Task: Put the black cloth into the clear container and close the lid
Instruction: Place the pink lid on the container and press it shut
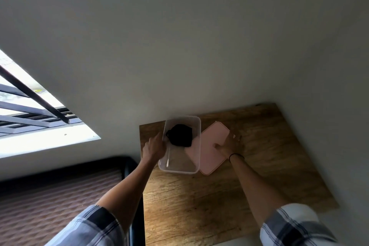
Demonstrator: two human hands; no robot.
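No readable writing or brand anywhere. Black cloth (180, 135) bunched inside the clear container (196, 126), toward its far end. Pink lid (211, 142) off, flat just right of it, touching. Left hand (154, 149) at the container's left wall, grip unclear. Right hand (227, 146) spread on the lid. Wooden table (199, 201) bare near and right; wall at far edge.
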